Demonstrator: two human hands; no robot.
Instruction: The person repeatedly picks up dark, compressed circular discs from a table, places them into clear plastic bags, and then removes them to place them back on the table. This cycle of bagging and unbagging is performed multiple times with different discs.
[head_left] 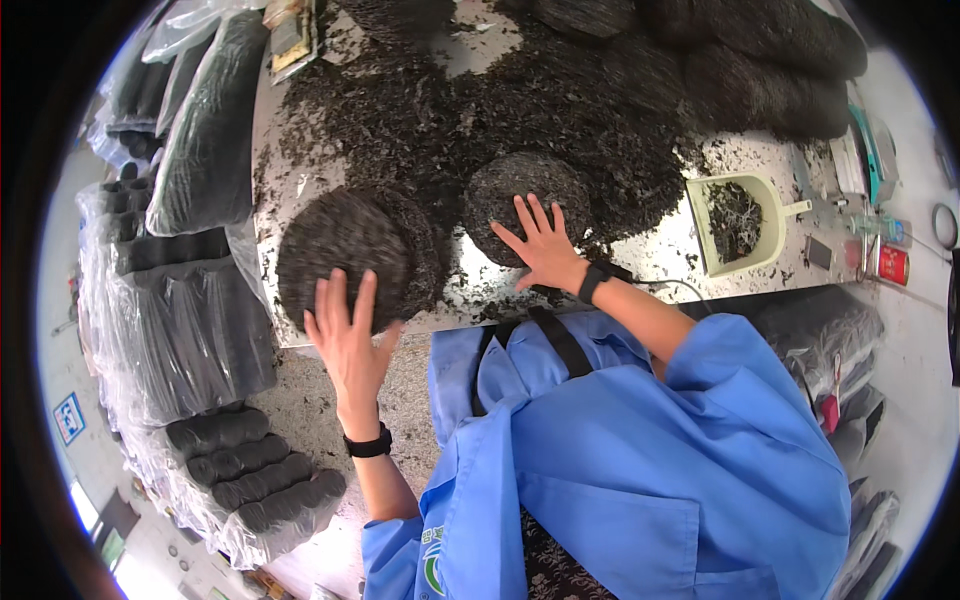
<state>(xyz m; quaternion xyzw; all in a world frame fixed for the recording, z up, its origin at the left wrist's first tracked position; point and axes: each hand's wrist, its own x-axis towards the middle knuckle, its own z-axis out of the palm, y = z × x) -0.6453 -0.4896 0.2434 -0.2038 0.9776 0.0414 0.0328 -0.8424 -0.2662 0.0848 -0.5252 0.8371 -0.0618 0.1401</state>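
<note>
Dark fibrous discs, dried seaweed by the look, sit at centre and left of centre in the frame, on a pale worktable. Left-hand disc the larger in view, its surface smeared by blur; a further rounded dark pile shows just beside it, partly behind. Left hand unclenched, fingers extended and spread over the disc's lower part, thumb held out toward its lower right edge; whether the thumb touches, cannot tell. Right hand likewise open, palm down, fingers fanned across the lower right part of a second round disc at centre, nothing clasped. Black band on each wrist; blue smock fills the lower middle. Loose dark flakes lie thick across the upper middle of the frame, thinning to scattered bits near the table's front edge. Larger dark bundles are heaped at upper right. Cream dustpan right of centre, flakes inside, handle pointing right; thin dark cord below it, near the table edge. Red can at far right. Left side of the frame: dark cylindrical stacks in clear plastic, one long wrapped roll standing above them at upper left. More wrapped dark goods at right, below table level.
</note>
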